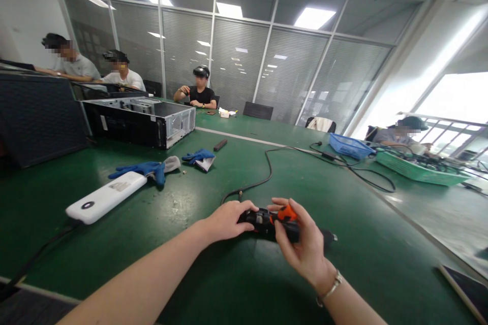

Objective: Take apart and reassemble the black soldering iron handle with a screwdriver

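Head view. The person's left hand (231,221) closes thumb and fingers about the near-left end of a dark elongated device (265,227), which lies on the green table (213,274) directly before the wearer. The right hand (301,236) pinches, between thumb and fingers, an orange-and-black tool (288,213), apparently a screwdriver, held low over the device; its tip cannot be made out. Should the tool slant or be pressed unevenly, it could slip off the device toward the left thumb, which sits close by. A loosened left grip could let the device roll or turn on the smooth tabletop. The black cable (271,166) runs to just behind the left hand, its junction with the device hidden; if joined, a tug on it could shift the work. Any small part dropped there would probably be hard to spot.

Containers: at the right, the green basket (419,172) holds a tangle of dark cords. Just beside it stands the blue basket (348,147), whose contents cannot be told. At the left, the open computer case (129,123) shows metal framing within.
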The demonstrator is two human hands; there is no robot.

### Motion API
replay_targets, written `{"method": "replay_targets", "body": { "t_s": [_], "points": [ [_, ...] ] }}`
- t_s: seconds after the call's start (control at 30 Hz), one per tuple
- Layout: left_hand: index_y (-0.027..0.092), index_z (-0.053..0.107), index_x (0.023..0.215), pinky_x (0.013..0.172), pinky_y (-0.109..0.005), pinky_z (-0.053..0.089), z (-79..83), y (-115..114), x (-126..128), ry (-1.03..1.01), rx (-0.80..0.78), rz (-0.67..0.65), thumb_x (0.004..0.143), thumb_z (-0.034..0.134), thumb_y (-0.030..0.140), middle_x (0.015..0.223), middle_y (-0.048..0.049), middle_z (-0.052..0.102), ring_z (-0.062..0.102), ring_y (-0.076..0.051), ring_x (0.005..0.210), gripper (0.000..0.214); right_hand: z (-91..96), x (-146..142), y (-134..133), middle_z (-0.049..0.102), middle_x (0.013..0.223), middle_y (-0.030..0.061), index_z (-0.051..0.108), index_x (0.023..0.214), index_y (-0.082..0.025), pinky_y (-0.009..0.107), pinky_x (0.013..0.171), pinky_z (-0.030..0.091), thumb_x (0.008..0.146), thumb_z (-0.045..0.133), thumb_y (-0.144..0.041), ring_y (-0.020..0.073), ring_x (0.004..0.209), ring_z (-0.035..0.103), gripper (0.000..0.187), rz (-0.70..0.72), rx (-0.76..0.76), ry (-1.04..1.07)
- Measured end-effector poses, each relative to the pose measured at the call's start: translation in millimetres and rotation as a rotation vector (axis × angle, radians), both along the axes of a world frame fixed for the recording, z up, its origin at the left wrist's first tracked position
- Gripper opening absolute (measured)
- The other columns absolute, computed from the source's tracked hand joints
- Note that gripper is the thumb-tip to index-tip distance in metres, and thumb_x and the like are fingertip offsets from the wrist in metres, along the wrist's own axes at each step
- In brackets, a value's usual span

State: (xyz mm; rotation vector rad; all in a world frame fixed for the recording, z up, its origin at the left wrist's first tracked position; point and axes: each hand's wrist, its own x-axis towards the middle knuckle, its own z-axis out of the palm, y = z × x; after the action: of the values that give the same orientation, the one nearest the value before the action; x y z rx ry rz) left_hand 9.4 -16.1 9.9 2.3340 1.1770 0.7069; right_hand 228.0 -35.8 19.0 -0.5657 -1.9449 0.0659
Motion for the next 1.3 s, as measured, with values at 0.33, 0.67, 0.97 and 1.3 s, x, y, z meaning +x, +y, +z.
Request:
{"method": "replay_targets", "body": {
  "t_s": [0.33,0.67,0.97,1.3],
  "points": [
    [0.026,0.058,0.12,0.09,-0.033,0.047,-0.7,0.3,-0.9,0.001,0.014,-0.005,0.081,0.071,0.035,0.107,-0.0039,0.068,0.064,-0.025,0.099,0.042,2.3,2.1,-2.2,0.058,0.125,0.0144,0.021,0.15,-0.026,0.043,0.085,0.057,0.088,0.051,-0.004,0.0214,0.099,0.067,0.072,-0.002,-0.01,-0.004],
    [0.025,0.058,0.12,0.092,-0.034,0.046,-2.8,2.1,-0.8,0.005,0.029,-0.016,0.081,0.071,0.035,0.109,-0.0042,0.068,0.064,-0.025,0.101,0.043,6.1,4.1,1.9,0.062,0.103,0.0087,0.035,0.146,-0.028,0.035,0.07,0.059,0.082,0.066,-0.006,0.0195,0.087,0.063,0.075,-0.16,0.211,-0.008],
    [0.026,0.058,0.12,0.091,-0.034,0.046,-1.7,1.2,-0.5,0.007,0.026,-0.013,0.081,0.071,0.034,0.108,-0.004,0.068,0.064,-0.025,0.101,0.043,9.6,1.3,-1.3,0.054,0.118,0.0114,0.032,0.147,-0.034,0.04,0.075,0.058,0.082,0.064,-0.006,0.0229,0.098,0.063,0.078,-0.087,0.167,-0.036],
    [0.026,0.058,0.12,0.09,-0.033,0.046,-0.7,0.9,-0.5,0.009,0.022,-0.015,0.081,0.071,0.034,0.108,-0.0037,0.068,0.064,-0.024,0.1,0.042,10.0,0.2,-2.6,0.057,0.126,0.0148,0.028,0.149,-0.027,0.042,0.083,0.058,0.084,0.06,-0.004,0.0241,0.105,0.064,0.076,-0.015,0.131,-0.07]
  ]
}}
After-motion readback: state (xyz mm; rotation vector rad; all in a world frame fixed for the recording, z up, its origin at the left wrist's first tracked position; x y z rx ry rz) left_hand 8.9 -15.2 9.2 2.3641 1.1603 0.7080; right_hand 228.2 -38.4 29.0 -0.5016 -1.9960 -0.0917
